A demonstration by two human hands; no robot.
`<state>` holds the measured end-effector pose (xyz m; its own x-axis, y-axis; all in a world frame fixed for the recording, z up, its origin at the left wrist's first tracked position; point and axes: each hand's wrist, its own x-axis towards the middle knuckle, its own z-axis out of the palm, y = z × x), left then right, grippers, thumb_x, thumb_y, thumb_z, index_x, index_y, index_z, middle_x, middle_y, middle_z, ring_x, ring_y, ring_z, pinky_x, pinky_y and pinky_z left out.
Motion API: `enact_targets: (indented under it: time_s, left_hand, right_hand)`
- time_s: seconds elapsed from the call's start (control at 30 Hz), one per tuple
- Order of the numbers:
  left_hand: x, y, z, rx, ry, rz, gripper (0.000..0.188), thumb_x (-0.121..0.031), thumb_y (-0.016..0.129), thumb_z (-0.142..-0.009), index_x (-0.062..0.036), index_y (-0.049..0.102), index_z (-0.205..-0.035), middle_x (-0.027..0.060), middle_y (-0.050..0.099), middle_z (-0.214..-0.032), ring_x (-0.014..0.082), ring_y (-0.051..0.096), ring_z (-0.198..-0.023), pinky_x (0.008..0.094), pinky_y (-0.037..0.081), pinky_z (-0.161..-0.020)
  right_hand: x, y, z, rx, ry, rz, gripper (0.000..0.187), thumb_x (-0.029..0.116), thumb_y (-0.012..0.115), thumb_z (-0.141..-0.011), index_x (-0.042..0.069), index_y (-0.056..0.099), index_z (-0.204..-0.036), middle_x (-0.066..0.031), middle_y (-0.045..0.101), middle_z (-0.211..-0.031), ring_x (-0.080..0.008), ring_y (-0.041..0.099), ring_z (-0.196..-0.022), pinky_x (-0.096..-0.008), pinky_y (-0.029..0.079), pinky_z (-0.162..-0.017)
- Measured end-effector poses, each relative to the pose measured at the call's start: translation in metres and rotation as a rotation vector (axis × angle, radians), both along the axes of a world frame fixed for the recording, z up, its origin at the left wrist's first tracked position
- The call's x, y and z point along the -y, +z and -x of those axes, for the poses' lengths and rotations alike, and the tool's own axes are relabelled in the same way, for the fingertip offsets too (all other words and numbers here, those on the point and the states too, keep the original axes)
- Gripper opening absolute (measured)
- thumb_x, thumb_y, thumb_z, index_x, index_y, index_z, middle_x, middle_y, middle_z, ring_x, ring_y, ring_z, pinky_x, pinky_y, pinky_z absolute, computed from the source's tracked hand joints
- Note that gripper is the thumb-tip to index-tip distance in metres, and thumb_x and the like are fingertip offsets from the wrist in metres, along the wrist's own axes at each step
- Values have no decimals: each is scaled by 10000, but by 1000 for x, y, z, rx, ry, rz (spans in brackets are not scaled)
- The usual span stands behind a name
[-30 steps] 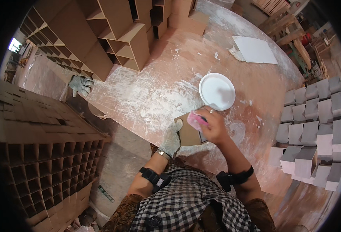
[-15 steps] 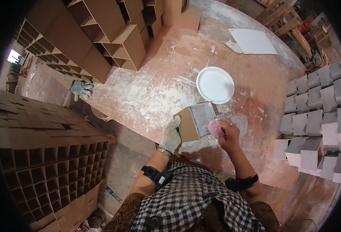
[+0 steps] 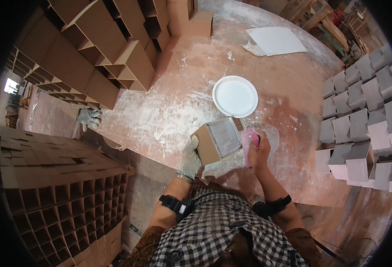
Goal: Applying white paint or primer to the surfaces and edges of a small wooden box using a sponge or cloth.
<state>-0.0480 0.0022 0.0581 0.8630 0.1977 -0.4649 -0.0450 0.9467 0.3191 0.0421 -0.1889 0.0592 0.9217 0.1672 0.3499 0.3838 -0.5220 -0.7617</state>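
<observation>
My gloved left hand (image 3: 189,156) grips the near-left side of a small brown board box (image 3: 205,147), its thumb along the edge. The box lies tilted on the table with a grey, framed face (image 3: 224,137) up and to the right. My bare right hand (image 3: 258,153) is closed on a flat pink hand tool (image 3: 248,144), held on edge just right of the box; its exact kind is unclear. Past the box stands a round white dish (image 3: 235,99) with a raised rim. White smears and a wet-looking patch (image 3: 272,141) mark the table around my right hand.
Stacked brown compartment boxes (image 3: 129,66) rise at the far left; another stack (image 3: 67,204) stands near left. Several grey and white box pieces (image 3: 360,124) are piled at right. A white sheet (image 3: 277,41) lies at the back, and a loose work glove (image 3: 89,118) at the left edge.
The pink tool has moved off the right edge of the box's grey face and turned on edge. My left hand keeps its grip. The whole view has shifted slightly.
</observation>
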Motion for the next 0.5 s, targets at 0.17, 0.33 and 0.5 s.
enact_targets:
  time_s: [0.17, 0.33, 0.5]
  left_hand:
    - [-4, -15, -2, 51, -10, -18, 445, -271, 566, -883, 4, 465, -1218, 172, 533, -1180, 300, 532, -1085, 441, 464, -932]
    - [1, -17, -2, 54, -25, 72, 431, -255, 567, -884, 11, 473, -1210, 170, 546, -1165, 301, 541, -1073, 439, 459, -936]
    - [1, -26, 0, 9, 29, -2, 450, -253, 581, -877, 3, 458, -1226, 154, 530, -1192, 293, 536, -1083, 435, 456, -946]
  right_hand:
    - [-40, 41, 40, -41, 64, 58, 332, -38, 537, -697, 38, 553, -1020, -191, 579, -920, -359, 573, -840, -399, 485, -686]
    - [-45, 63, 56, 156, 325, 56, 340, -4, 557, -657, 45, 570, -994, -185, 578, -921, -373, 578, -832, -408, 490, -645]
    - [-11, 15, 20, 132, 170, 52, 267, 11, 547, -738, 37, 572, -1003, -178, 580, -886, -364, 586, -777, -392, 491, -663]
